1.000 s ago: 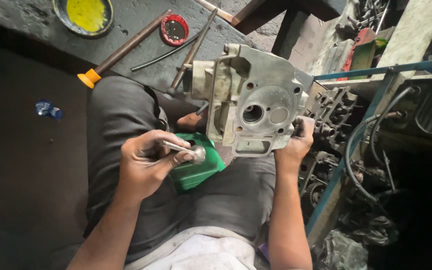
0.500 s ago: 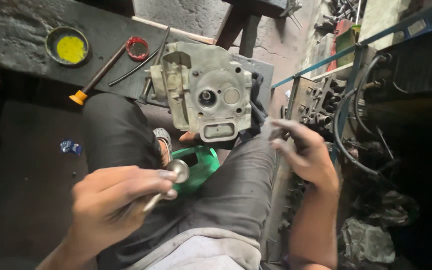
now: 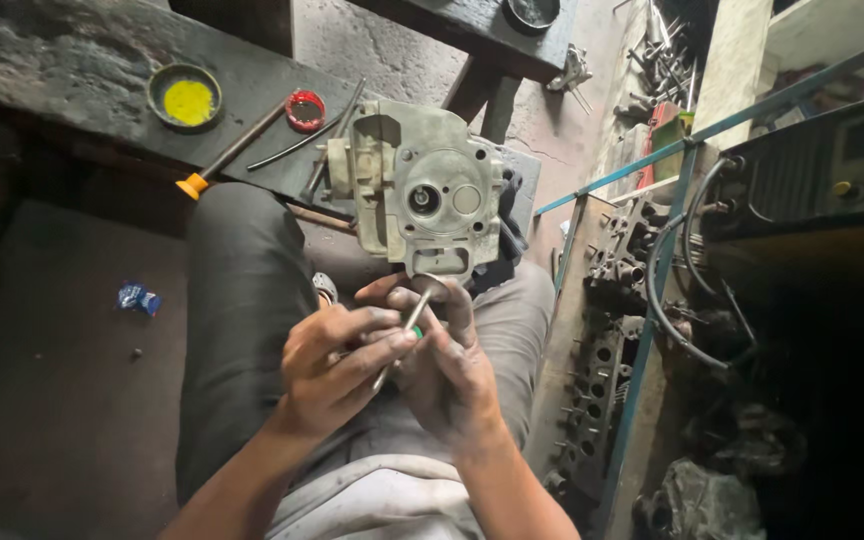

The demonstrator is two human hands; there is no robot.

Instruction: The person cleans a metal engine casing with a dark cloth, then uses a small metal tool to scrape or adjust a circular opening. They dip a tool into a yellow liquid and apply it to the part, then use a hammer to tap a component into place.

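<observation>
Down in the lap, both hands meet over a slim metal engine valve (image 3: 410, 322). Its round flat head points up toward the grey cylinder head (image 3: 422, 195) that stands upright on the person's knees, and its stem slants down between the two hands. The left hand (image 3: 337, 370) curls around the lower part of the stem, thumb and forefinger pressed together on it. The right hand (image 3: 447, 370) sits just beside it, grimy, with its fingers bent up around the valve's upper end and touching it near the disc; how firmly it grips cannot be told. A small patch of green shows between the hands, too hidden to identify.

The cylinder head's face, with one dark round port and a pale disc beside it, turns toward the camera. Behind it runs a dark workbench (image 3: 72, 70) bearing a round tin of yellow paste (image 3: 185, 97), a red ring-shaped lid (image 3: 305, 109), and a long rod with an orange handle (image 3: 227, 155). A blue wrapper (image 3: 138, 298) lies on the floor to the left. To the right, more engine castings (image 3: 607, 330) rest beside a blue metal frame (image 3: 652, 300) and black hoses (image 3: 687, 260)
</observation>
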